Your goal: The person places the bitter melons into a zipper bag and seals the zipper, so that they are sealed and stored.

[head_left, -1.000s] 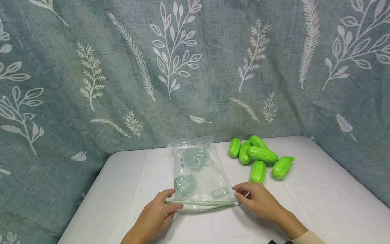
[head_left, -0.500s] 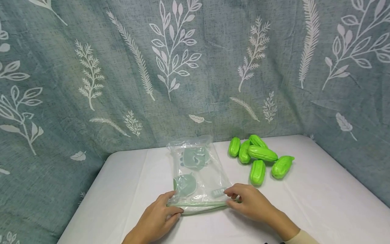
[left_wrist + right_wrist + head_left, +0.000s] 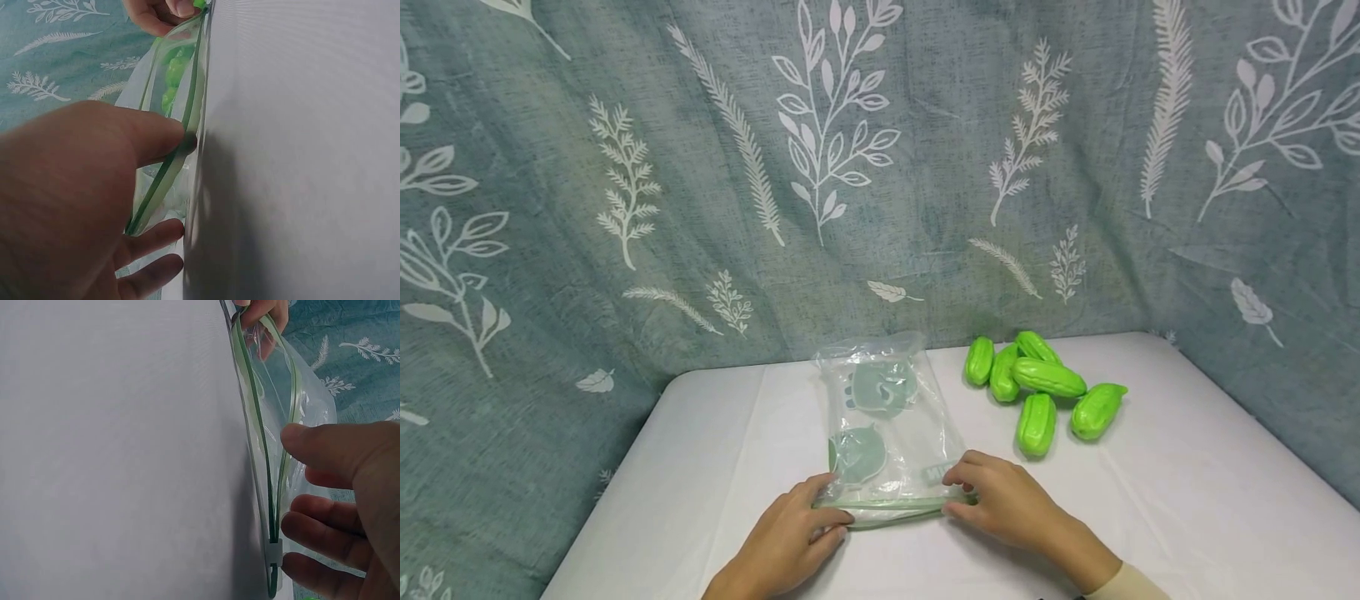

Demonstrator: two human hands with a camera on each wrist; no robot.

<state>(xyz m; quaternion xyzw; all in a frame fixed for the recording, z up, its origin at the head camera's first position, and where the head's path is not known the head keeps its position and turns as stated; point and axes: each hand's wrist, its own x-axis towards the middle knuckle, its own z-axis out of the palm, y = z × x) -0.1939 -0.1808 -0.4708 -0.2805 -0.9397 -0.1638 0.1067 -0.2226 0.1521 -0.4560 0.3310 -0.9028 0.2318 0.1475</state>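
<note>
Clear zip bag (image 3: 910,437), one, lies on the white table (image 3: 707,450) with its mouth toward the person, between the two hands and to the left of the vegetables; it carries two large grey-green printed patches and one small lettered label (image 3: 936,473); its two green zip bands (image 3: 895,505) stand parted along the middle of the mouth and run together at one white slider (image 3: 275,553). Six bright green vegetables (image 3: 1048,377) lie outside the bag; four are bunched at the back and two lie nearer the person; in the left wrist view, green shapes show through the clear plastic.

The left hand (image 3: 782,533) pinches the mouth's edge at its left end, thumb across a band; the right hand (image 3: 1011,504) is at the right part of the mouth, thumb and fingers loosely bent and apart, the slider beside its fingertips; whether it presses the plastic cannot be told. A leaf-patterned cloth (image 3: 925,167) hangs behind.
</note>
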